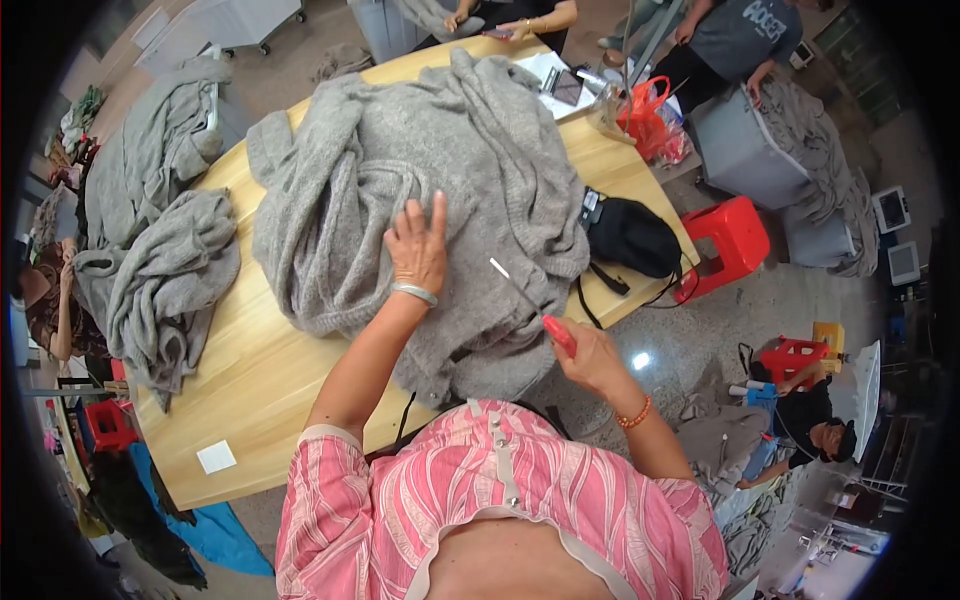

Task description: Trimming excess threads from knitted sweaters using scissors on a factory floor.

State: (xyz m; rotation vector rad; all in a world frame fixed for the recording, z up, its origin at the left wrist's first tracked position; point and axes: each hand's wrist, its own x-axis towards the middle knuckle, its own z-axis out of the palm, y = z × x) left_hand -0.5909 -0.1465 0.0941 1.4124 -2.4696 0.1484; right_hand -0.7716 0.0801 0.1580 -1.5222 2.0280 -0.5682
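A large grey knitted garment (440, 170) lies heaped on the wooden table (250, 370). My left hand (417, 245) rests flat on the knit with its fingers spread, a silver bangle on the wrist. My right hand (590, 355) grips the red handle of a thin metal tool (527, 300), whose tip points up-left and touches the grey knit near the table's front edge.
More grey garments (165, 270) hang over the table's left edge. A black bag (632, 235), a red plastic bag (648, 115) and papers sit at the right end. Red stools (735, 240) and a grey bin (745, 150) stand right; other people sit around.
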